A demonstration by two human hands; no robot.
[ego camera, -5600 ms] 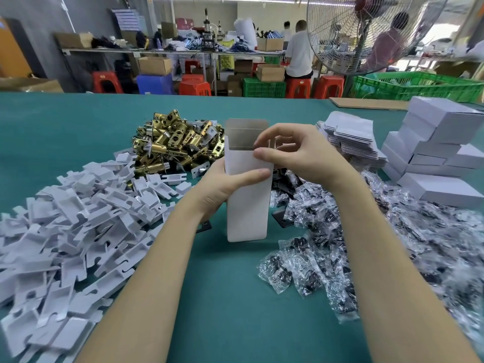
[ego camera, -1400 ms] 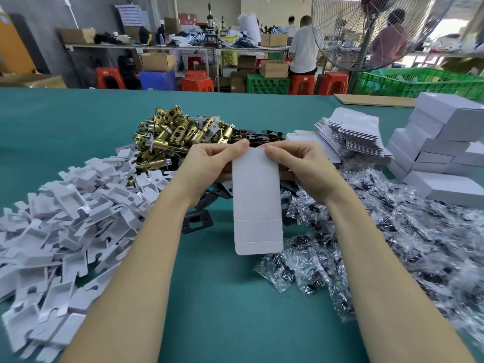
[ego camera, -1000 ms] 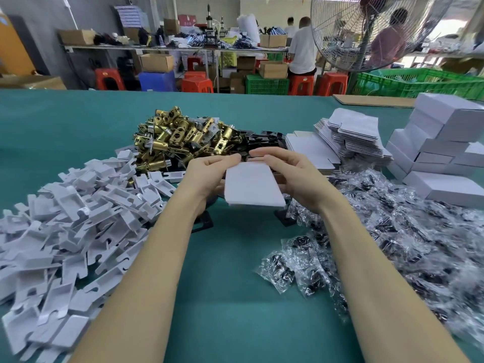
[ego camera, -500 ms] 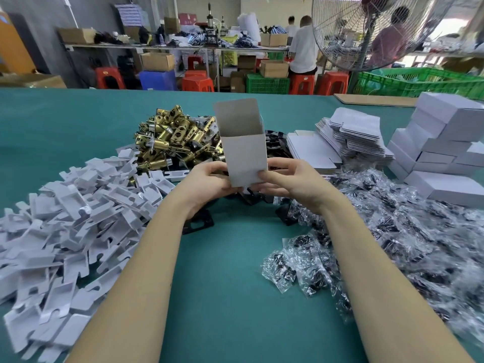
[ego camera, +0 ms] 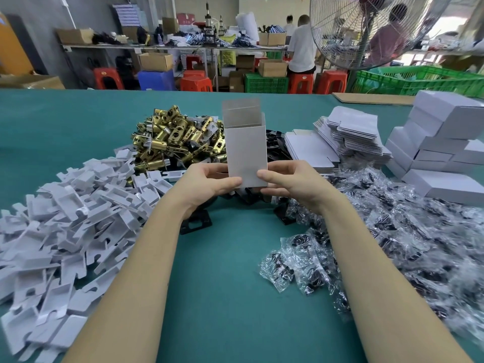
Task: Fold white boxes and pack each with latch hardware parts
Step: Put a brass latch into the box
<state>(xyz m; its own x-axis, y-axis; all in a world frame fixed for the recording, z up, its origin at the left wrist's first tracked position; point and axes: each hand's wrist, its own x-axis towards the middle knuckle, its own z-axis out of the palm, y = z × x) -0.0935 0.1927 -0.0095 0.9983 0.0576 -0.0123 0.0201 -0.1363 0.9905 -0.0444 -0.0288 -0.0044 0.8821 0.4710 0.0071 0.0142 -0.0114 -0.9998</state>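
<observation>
An upright white box (ego camera: 246,150) stands in the air above the table's middle, its top flap raised and its mouth open. My left hand (ego camera: 207,183) grips its lower left corner, thumb on the front face. My right hand (ego camera: 290,182) grips the lower right corner the same way. Behind the box lies a heap of brass latch bolts (ego camera: 172,140). Black strike plates (ego camera: 196,222) lie under my hands. Clear bags of black screws (ego camera: 392,231) spread to the right.
White cardboard inserts (ego camera: 65,218) are piled at the left. Flat unfolded boxes (ego camera: 353,137) and a stack of closed white boxes (ego camera: 445,148) sit at the right rear. Bare green tabletop (ego camera: 222,297) shows between my forearms. A standing fan (ego camera: 366,30) and people are beyond the table.
The box was turned over from lying flat to standing upright with its open end up. Both hands shifted to its bottom end, and it now stands straighter and slightly to the right.
</observation>
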